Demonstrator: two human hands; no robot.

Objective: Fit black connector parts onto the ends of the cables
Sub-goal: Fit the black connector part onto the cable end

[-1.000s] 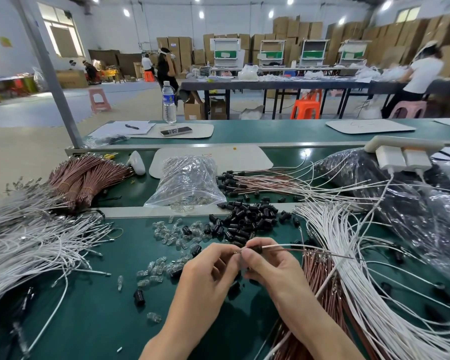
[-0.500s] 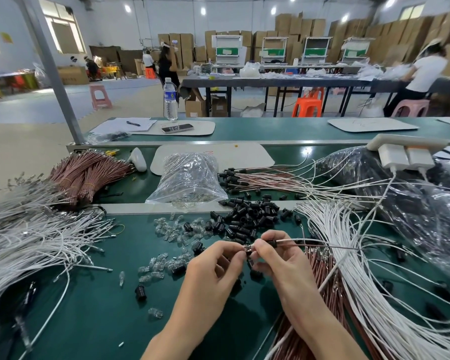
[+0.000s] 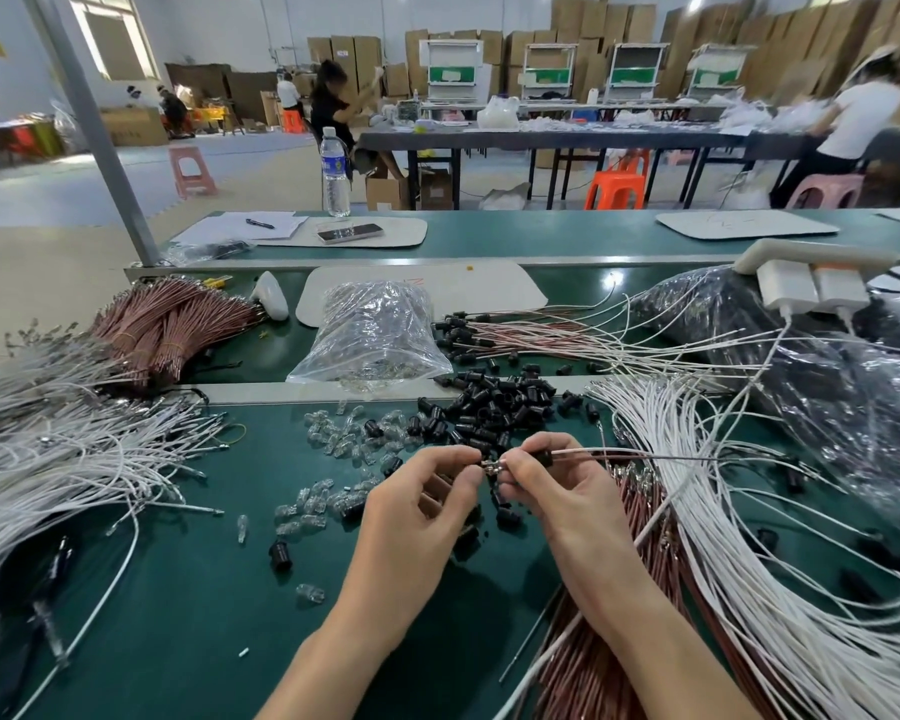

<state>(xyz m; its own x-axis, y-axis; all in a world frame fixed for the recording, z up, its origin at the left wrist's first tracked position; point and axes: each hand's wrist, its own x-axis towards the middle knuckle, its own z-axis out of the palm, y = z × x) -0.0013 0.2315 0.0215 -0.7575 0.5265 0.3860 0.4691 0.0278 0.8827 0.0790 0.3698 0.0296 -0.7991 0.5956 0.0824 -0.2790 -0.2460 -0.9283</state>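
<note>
– Both hands have been raised a little since a second ago, away from the near edge of the desk [image 3: 178, 589] and closer to the pile of black parts [image 3: 489, 407] heaped at its far edge.

– How is the cable held?

– The cable [image 3: 645, 453] is pinched by the right hand [image 3: 562, 496] just behind its metal terminal [image 3: 491, 466]. From there it is led off level toward the right edge.

– And the black connector part?

– One black connector part [image 3: 541, 458] is seen threaded on the cable. It is tucked under the curled right fingers [image 3: 533, 443], just behind the terminal and not yet over it.

– What is done with the left hand?

– The terminal's free tip is pinched by the left hand [image 3: 422, 506] between thumb and forefinger. The other left fingers [image 3: 437, 504] are curled toward the palm.

– What is laid around them?

– Clear bulbs [image 3: 333, 439] are scattered left of the pile. White cables [image 3: 723, 511] and brown cables [image 3: 640, 511] are heaped along the right edge.
</note>
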